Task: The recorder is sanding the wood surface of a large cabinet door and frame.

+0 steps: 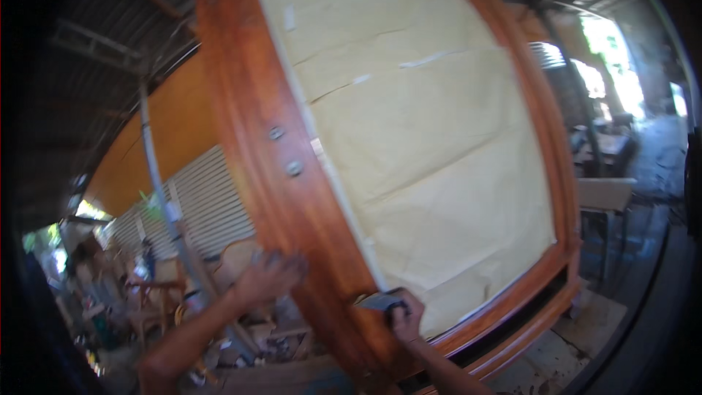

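A reddish-brown varnished wooden door or cabinet front (pixel 323 230) stands before me, tilted in the view. Its large panel is covered with yellowish masking paper (pixel 439 164), fixed along the edges with pale tape. Two round metal fittings (pixel 294 168) sit on the wide left stile. My left hand (pixel 274 275) rests at that stile's outer edge, fingers spread, holding nothing that I can see. My right hand (pixel 407 315) grips a flat, blade-like tool (pixel 379 302) with a dark handle, at the lower part of the stile beside the paper's bottom left corner. Blur hides the tool's exact kind.
A metal post (pixel 156 175) rises at the left, before a slatted screen (pixel 205 203). Wooden chairs (pixel 159 296) and clutter stand at the lower left. At the right is a small table (pixel 606 195) on the floor, and a wooden board (pixel 592 312) lies below the frame.
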`<control>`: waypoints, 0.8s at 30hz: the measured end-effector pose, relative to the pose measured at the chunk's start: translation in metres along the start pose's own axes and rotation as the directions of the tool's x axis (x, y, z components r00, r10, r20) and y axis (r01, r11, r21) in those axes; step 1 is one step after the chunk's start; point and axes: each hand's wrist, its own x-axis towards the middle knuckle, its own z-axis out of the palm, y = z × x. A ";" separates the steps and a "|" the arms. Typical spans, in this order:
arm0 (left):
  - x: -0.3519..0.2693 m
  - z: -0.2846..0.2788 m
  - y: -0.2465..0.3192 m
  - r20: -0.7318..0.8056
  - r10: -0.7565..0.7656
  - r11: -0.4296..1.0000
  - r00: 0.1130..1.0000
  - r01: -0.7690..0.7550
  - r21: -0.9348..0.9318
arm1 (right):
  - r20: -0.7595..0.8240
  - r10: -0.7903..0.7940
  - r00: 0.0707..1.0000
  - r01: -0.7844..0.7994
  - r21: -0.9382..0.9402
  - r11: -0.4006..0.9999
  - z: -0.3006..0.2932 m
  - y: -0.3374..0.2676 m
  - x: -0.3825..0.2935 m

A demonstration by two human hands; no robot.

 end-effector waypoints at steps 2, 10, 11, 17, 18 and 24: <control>0.005 0.040 -0.058 -0.089 -0.189 0.951 0.978 0.205 0.232 | 0.031 0.083 0.996 -0.081 -0.065 0.995 -0.010 -0.011 0.002; 0.035 0.009 -0.279 -0.254 -0.597 0.777 0.761 0.628 0.053 | 0.025 0.049 0.998 -0.049 0.029 0.998 0.001 -0.034 0.012; 0.038 0.010 -0.271 -0.258 -0.679 0.721 0.688 0.691 -0.056 | 0.036 0.062 0.997 -0.063 0.036 0.997 0.000 -0.033 0.012; 0.031 0.000 -0.053 -0.138 -0.818 0.550 0.559 0.686 -0.477 | -0.016 0.082 0.996 -0.082 0.005 0.997 -0.002 -0.030 0.008; 0.036 -0.005 -0.042 -0.140 -0.850 0.493 0.508 0.674 -0.551 | -0.032 0.102 0.994 -0.102 0.009 0.995 0.000 -0.035 0.008; 0.082 -0.013 -0.197 -0.135 -0.975 0.223 0.178 0.764 -0.605 | 0.001 0.060 0.998 -0.060 0.006 0.998 0.006 -0.041 0.010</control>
